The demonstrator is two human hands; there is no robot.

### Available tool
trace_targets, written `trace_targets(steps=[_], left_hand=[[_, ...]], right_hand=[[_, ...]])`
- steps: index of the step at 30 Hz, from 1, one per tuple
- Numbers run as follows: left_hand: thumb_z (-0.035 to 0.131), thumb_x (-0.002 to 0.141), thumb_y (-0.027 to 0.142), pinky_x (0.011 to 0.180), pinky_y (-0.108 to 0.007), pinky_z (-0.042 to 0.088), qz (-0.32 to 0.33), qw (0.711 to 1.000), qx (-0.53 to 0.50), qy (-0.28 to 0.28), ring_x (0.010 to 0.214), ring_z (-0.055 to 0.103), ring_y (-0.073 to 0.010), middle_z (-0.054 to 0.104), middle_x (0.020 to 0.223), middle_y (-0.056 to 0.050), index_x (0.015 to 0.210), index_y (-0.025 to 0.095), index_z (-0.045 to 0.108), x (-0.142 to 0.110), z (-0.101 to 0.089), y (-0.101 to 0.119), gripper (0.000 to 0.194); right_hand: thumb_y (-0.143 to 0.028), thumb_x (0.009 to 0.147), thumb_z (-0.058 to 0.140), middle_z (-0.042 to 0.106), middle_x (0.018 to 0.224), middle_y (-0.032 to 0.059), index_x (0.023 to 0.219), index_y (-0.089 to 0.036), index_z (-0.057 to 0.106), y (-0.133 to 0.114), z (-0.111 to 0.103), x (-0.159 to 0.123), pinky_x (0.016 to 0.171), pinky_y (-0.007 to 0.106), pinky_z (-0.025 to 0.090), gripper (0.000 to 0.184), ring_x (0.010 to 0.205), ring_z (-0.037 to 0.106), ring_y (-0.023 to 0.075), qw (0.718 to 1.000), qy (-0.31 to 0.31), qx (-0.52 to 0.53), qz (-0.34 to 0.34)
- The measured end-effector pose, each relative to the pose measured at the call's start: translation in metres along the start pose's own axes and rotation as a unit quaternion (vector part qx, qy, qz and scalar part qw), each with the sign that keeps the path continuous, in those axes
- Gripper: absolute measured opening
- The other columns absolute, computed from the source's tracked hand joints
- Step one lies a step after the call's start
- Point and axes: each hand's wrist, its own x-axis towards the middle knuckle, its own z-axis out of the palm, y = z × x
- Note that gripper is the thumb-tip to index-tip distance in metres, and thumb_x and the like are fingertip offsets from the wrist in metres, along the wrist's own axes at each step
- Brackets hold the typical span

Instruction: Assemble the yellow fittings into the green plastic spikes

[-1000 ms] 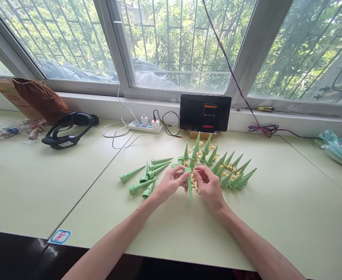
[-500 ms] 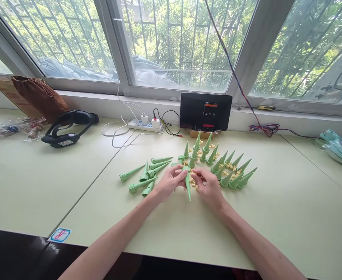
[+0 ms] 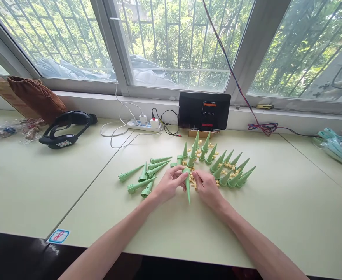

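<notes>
My left hand is closed around the wide end of a green plastic watering spike, whose tip points down toward me. Close by its right side is my right hand, thumb and forefinger pinched together at the spike's collar. Anything in that pinch is hidden by the fingers. Small yellow valve pieces lie behind and between the hands. To the right and behind, several green spikes stand upright on their wide ends. Left of my hands, several other spikes lie in a loose group, mostly on their sides.
A tablet showing a timer leans at the back. Left of it, a power strip trails cables. A black headset and a brown pouch are at the far left. Plastic-wrapped items lie far right.
My right hand's fingers have curled in more tightly beside the spike's collar. The left hand keeps its hold on the spike, and the whole view has shifted slightly.
</notes>
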Motion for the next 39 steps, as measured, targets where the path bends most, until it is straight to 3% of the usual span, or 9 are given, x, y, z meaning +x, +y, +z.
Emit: trace_targets(steps=[9,14,16,18,20,23,31,39], left_hand=[[0.066,0.085,0.05,0.056,-0.028,0.054,0.014,0.999,0.047,-0.02,0.054,0.061,-0.0121,0.058,0.076,0.001,0.098,0.018,0.056,0.002,-0.002,-0.004,0.036],[0.067,0.085,0.047,0.056,-0.026,0.053,0.014,1.0,0.006,-0.013,0.058,0.059,-0.0109,0.057,0.074,0.002,0.096,0.019,0.057,0.002,0.0,-0.002,0.032],[0.067,0.086,0.046,0.056,-0.025,0.053,0.008,1.0,-0.026,-0.01,0.061,0.06,-0.0111,0.06,0.076,0.001,0.094,0.018,0.056,0.003,0.001,-0.001,0.031],[0.068,0.086,0.046,0.056,-0.025,0.052,0.002,0.998,-0.061,-0.005,0.062,0.06,-0.0112,0.062,0.077,0.0,0.094,0.017,0.056,0.004,0.001,0.001,0.032],[0.07,0.084,0.045,0.054,-0.024,0.051,-0.002,0.995,-0.098,0.004,0.06,0.059,-0.0109,0.063,0.076,0.0,0.092,0.017,0.055,0.005,0.001,0.004,0.033],[0.075,0.08,0.043,0.05,-0.022,0.048,-0.014,0.989,-0.15,0.017,0.055,0.056,-0.0096,0.06,0.068,0.002,0.089,0.017,0.053,0.006,0.0,0.008,0.035],[0.076,0.08,0.04,0.05,-0.021,0.046,-0.039,0.985,-0.168,0.019,0.055,0.055,-0.009,0.056,0.067,0.002,0.087,0.016,0.053,0.006,0.0,0.009,0.034],[0.074,0.081,0.046,0.048,-0.022,0.047,-0.014,0.992,-0.124,0.014,0.052,0.054,-0.0085,0.059,0.069,0.002,0.092,0.017,0.054,0.004,-0.002,0.005,0.037]], right_hand=[[-0.046,0.103,0.031,0.036,0.057,-0.0032,0.063,-0.023,0.033,0.003,0.002,-0.002,0.051,0.028,0.026,0.046,0.051,0.032,0.0138,1.0,-0.009,0.0,0.019],[-0.045,0.103,0.034,0.038,0.057,-0.0035,0.065,-0.022,0.04,-0.004,0.0,-0.002,0.051,0.028,0.028,0.045,0.052,0.034,0.0132,0.999,0.01,0.021,0.029],[-0.042,0.103,0.038,0.046,0.06,-0.0029,0.072,-0.021,0.05,-0.009,-0.001,-0.002,0.052,0.028,0.033,0.039,0.053,0.04,0.0132,0.999,0.02,0.033,0.03],[-0.04,0.101,0.045,0.058,0.071,-0.0002,0.091,-0.02,0.06,-0.014,-0.002,-0.002,0.055,0.027,0.041,0.027,0.059,0.05,0.0144,0.998,0.021,0.058,0.025],[-0.038,0.099,0.05,0.064,0.084,0.0035,0.107,-0.02,0.061,-0.018,-0.003,-0.003,0.059,0.028,0.047,0.022,0.069,0.059,0.0166,0.996,0.029,0.079,0.016],[-0.033,0.097,0.055,0.066,0.095,0.0061,0.115,-0.021,0.059,-0.019,-0.004,-0.003,0.062,0.029,0.052,0.023,0.079,0.063,0.0185,0.995,0.043,0.089,0.002],[-0.025,0.097,0.055,0.066,0.092,0.0044,0.112,-0.021,0.062,-0.016,-0.003,-0.003,0.066,0.03,0.056,0.018,0.078,0.065,0.0174,0.995,0.058,0.075,-0.03],[-0.03,0.097,0.055,0.068,0.089,0.0047,0.111,-0.02,0.064,-0.01,0.0,-0.004,0.065,0.032,0.057,0.019,0.077,0.067,0.0189,0.995,0.074,0.062,-0.035]])
